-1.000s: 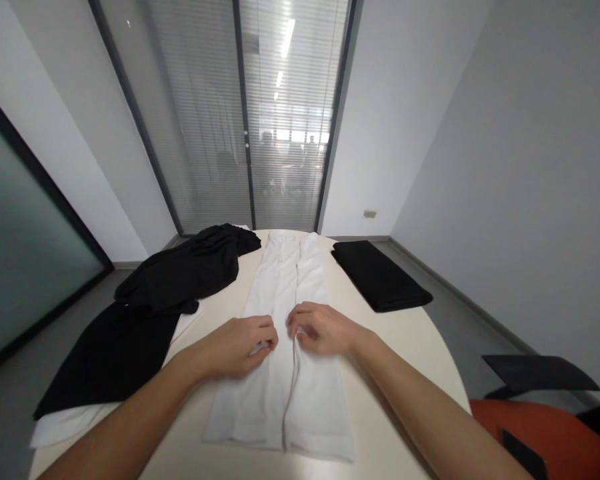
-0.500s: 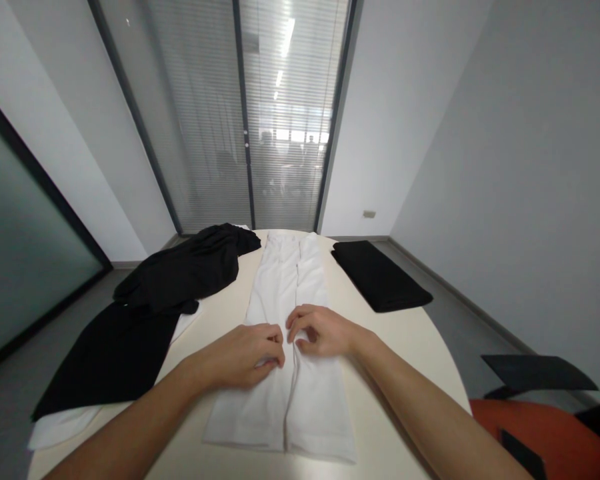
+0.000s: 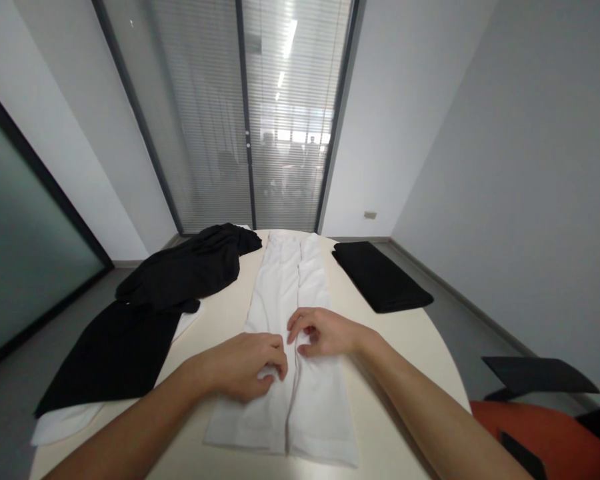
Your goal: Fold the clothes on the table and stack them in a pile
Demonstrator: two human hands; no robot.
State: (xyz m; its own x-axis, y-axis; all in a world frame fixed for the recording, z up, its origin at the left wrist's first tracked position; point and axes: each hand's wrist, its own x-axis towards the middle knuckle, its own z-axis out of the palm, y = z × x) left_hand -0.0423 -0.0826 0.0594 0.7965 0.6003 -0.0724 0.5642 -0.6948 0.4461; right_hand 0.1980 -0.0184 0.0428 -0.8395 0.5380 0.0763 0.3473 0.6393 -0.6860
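A long white garment, folded so that two edges meet in a seam along its middle, lies flat down the centre of the table. My left hand rests over its left panel, fingers bent and thumb apart from them. Just across the seam, my right hand is on the right panel with curled fingers and a gap to the thumb. No cloth shows pinched in either hand. Under both palms the fabric is hidden.
Crumpled black clothing and a black-and-white pile lie along the left of the round table. A folded black garment is at the right. An orange chair stands beyond the right edge.
My left hand has slid slightly toward me along the white garment, its thumb a little farther from the fingers. My right hand has barely moved. The cloth looks the same.
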